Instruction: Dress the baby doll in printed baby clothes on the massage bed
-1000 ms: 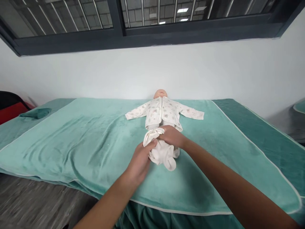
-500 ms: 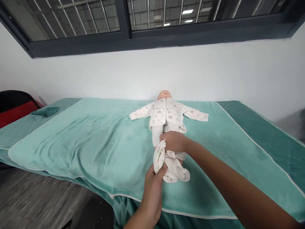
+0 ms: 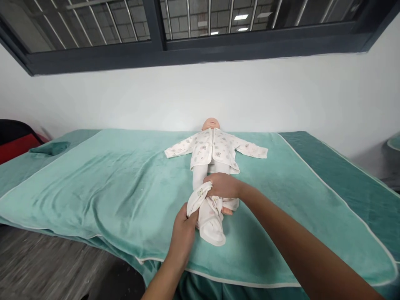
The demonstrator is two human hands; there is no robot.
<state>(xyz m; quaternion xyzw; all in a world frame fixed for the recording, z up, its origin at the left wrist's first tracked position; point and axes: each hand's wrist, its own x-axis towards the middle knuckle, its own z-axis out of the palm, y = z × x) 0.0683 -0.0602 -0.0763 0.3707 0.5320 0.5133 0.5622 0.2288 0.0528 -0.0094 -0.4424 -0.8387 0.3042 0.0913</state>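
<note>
A baby doll [image 3: 211,123] lies on its back, head toward the wall, in a white printed jacket [image 3: 203,151] with both sleeves spread out. White covers its upper legs. Bunched around its lower legs are white printed baby pants [image 3: 210,223]. My left hand [image 3: 181,229] pinches the edge of the pants at the left, near the doll's feet. Across the doll's shins, my right hand [image 3: 222,185] has its fingers closed on the gathered top of the pants. One bare foot [image 3: 227,211] shows at the right; the other is hidden by cloth.
Under the doll a light green blanket [image 3: 131,179] covers a bed with a darker green cover [image 3: 337,166]. A white wall [image 3: 131,100] and a barred window [image 3: 200,21] stand behind. A red and black chair [image 3: 15,141] is at the far left.
My left hand has moved left, stretching the edge of the pants outward. The loose pant leg now hangs straighter toward me, and more of the bare foot shows. The view has shifted slightly.
</note>
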